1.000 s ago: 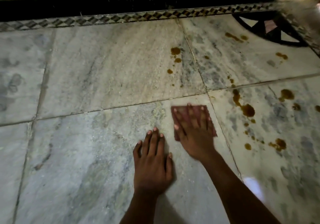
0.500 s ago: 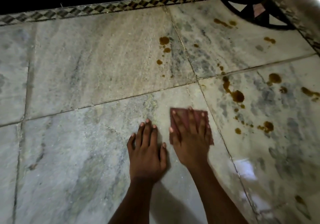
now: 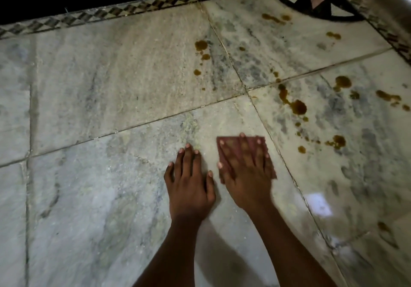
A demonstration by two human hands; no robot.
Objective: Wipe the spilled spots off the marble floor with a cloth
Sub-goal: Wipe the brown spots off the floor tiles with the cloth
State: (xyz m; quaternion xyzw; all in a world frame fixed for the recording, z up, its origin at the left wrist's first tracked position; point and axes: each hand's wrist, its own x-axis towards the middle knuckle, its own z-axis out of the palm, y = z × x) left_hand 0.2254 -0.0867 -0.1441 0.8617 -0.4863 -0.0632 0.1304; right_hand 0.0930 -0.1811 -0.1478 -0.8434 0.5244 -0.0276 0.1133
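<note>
While the person leans over the floor (image 3: 111,82), the left hand (image 3: 189,182) lies flat on bare marble, fingers straight and close together, holding nothing; it looks to be propping their weight. Just beside its thumb sits the right hand (image 3: 246,175), fingers straight and slightly spread, pressing the cloth (image 3: 224,153) flat to the stone. Only the cloth's edges peek out past the fingertips and along both sides of the palm. It looks thin, soft and light, the sort that would bunch or slip if pushed from one corner, so I'd say a flat palm in the middle with even pressure is the right hold. Polished marble is slick, so it should glide easily. Beyond the fingertips, up and to the right across the tile joint, the brown spots (image 3: 298,106) lie untouched, well apart from the cloth. More spots trail off further right, so most wiping is yet to do
</note>
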